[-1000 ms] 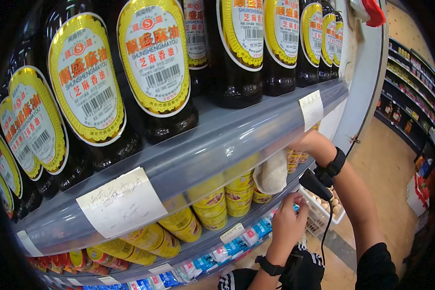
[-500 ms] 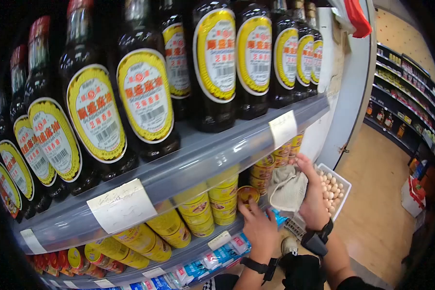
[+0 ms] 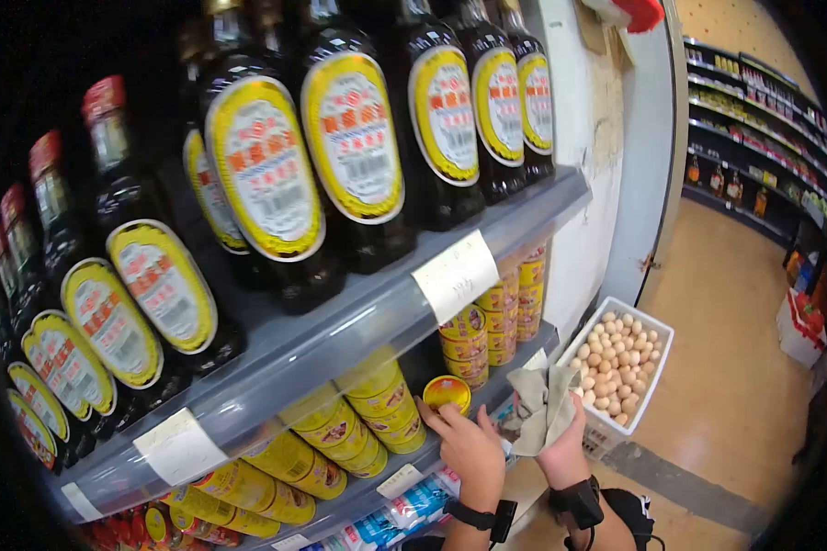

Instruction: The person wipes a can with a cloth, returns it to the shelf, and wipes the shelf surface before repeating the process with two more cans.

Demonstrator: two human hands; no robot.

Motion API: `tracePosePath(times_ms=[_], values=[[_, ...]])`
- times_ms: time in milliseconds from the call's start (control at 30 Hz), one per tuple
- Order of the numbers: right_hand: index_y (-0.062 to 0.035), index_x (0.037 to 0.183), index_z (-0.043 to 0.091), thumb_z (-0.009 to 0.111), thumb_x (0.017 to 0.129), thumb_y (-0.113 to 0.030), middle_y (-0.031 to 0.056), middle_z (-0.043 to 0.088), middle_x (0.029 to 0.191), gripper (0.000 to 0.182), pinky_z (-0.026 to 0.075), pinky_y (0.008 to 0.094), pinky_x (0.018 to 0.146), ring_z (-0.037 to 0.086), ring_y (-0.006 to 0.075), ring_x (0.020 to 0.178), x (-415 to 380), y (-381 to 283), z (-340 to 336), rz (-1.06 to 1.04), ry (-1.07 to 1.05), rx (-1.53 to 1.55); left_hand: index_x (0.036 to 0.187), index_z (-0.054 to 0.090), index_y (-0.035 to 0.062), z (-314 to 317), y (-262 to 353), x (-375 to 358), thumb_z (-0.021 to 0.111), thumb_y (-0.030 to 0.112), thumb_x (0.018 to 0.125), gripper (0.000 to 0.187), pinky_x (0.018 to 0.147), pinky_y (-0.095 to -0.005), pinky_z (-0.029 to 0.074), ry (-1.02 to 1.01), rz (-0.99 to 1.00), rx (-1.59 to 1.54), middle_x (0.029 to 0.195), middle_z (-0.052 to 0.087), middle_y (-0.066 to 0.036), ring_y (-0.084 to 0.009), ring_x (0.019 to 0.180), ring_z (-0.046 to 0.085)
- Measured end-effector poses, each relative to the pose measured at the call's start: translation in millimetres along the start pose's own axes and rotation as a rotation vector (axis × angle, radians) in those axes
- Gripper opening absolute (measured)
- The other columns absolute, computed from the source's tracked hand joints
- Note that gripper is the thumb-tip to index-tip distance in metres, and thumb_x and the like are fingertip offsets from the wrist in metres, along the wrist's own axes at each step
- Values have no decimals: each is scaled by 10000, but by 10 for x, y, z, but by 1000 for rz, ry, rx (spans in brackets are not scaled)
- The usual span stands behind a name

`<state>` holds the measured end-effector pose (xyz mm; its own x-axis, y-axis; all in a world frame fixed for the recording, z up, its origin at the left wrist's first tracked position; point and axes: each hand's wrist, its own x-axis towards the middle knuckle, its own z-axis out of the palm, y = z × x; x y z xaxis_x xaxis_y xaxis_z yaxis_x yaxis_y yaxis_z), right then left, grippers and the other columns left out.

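Observation:
My left hand (image 3: pixel 471 452) is closed with its fingers against a yellow tin can (image 3: pixel 447 393), whose round top is tilted towards me at the shelf's front edge. Part of the can is hidden by my fingers. In my right hand (image 3: pixel 566 452) is a crumpled grey-beige cloth (image 3: pixel 544 410), held just to the right of the can. Stacked yellow cans (image 3: pixel 464 344) stand behind it, and more stacked cans (image 3: pixel 383 404) stand to its left. I wear a black band on each wrist.
Dark bottles with yellow oval labels (image 3: pixel 354 138) line the upper shelf (image 3: pixel 340 326) above my hands. A white crate (image 3: pixel 668 354) of eggs stands at the right. Blue-and-white packets (image 3: pixel 404 516) lie lower down. Farther shelving (image 3: pixel 753 138) stands across the floor.
The view has shifted, bringing the egg crate fully into sight. My right hand has lowered the cloth, which has changed shape. My left hand stays on the can, which is tilted more upward.

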<state>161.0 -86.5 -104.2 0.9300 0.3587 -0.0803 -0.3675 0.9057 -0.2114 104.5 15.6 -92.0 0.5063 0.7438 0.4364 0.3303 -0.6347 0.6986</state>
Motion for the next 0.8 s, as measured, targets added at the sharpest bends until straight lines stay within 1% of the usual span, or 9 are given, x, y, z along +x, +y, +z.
tracePosePath(times_ms=[67, 100, 267, 400, 467, 567, 667, 733, 800], values=[[-69, 1349, 548, 373, 962, -375, 158, 602, 1323, 523, 467, 538, 1015, 600, 362, 1173, -60, -114, -43, -25, -40, -335, 1118, 433, 27, 32, -9, 43, 754, 204, 854, 451, 705, -530, 534, -97, -89, 115, 1475, 361, -264, -496, 972, 626], [-77, 1355, 548, 387, 984, -418, 146, 601, 1331, 529, 449, 523, 1037, 588, 342, 1200, -38, -177, -27, 60, -113, -134, 1076, 442, 36, 81, -44, 60, 766, 188, 840, 428, 687, -514, 532, 56, 13, 128, 1418, 414, -241, -474, 943, 635], [-97, 1381, 532, 436, 997, -525, 115, 598, 1343, 583, 435, 457, 1059, 567, 311, 1223, -17, -286, 706, -144, -128, -270, 1067, 443, 29, -8, 89, 75, 797, 160, 796, 466, 713, -508, 530, 27, -61, 59, 1395, 438, -220, -457, 979, 632], [-95, 1380, 529, 456, 997, -508, 119, 597, 1337, 568, 446, 439, 1049, 570, 298, 1223, 40, -418, 604, -93, -14, -148, 1156, 477, 36, -42, 147, 36, 861, 170, 687, 622, 825, -514, 519, 226, 70, -67, 1331, 486, -206, -440, 1094, 585], [-95, 1379, 528, 468, 994, -507, 118, 601, 1328, 567, 451, 428, 1044, 570, 292, 1221, 118, -398, 502, -100, -19, -127, 1183, 501, 37, -132, 216, 44, 902, 190, 623, 705, 884, -484, 504, 260, 321, -122, 1300, 508, -204, -437, 1071, 581], [-92, 1371, 529, 466, 995, -490, 116, 616, 1302, 551, 462, 410, 1037, 578, 277, 1216, -32, -317, 261, -58, 67, -188, 1217, 507, 40, -259, 336, 3, 929, 189, 583, 776, 991, -469, 434, 14, 417, -276, 1244, 539, -185, -401, 1115, 542], [-75, 1332, 544, 437, 1020, -411, 116, 643, 1250, 471, 472, 392, 1038, 609, 260, 1177, -237, -169, 219, -158, -92, -441, 1328, 436, 30, -32, 317, -148, 943, 179, 591, 907, 1038, -450, 411, -210, 396, -580, 1283, 505, -182, -336, 1193, 501], [-68, 1309, 558, 437, 1019, -406, 112, 651, 1236, 461, 479, 385, 1022, 618, 254, 1158, -195, -180, 206, -143, -27, -374, 1400, 380, 16, 49, 380, -242, 937, 134, 600, 982, 1068, -410, 395, -332, 47, -969, 1309, 479, -152, -263, 1215, 505], [-54, 1262, 584, 439, 1017, -396, 102, 667, 1208, 445, 495, 371, 990, 636, 241, 1121, -157, -182, 174, -106, 101, -231, 1469, 291, 3, 33, 319, -201, 866, 101, 710, 958, 1105, -393, 375, -405, 69, -966, 1378, 454, -151, -253, 1272, 485]])
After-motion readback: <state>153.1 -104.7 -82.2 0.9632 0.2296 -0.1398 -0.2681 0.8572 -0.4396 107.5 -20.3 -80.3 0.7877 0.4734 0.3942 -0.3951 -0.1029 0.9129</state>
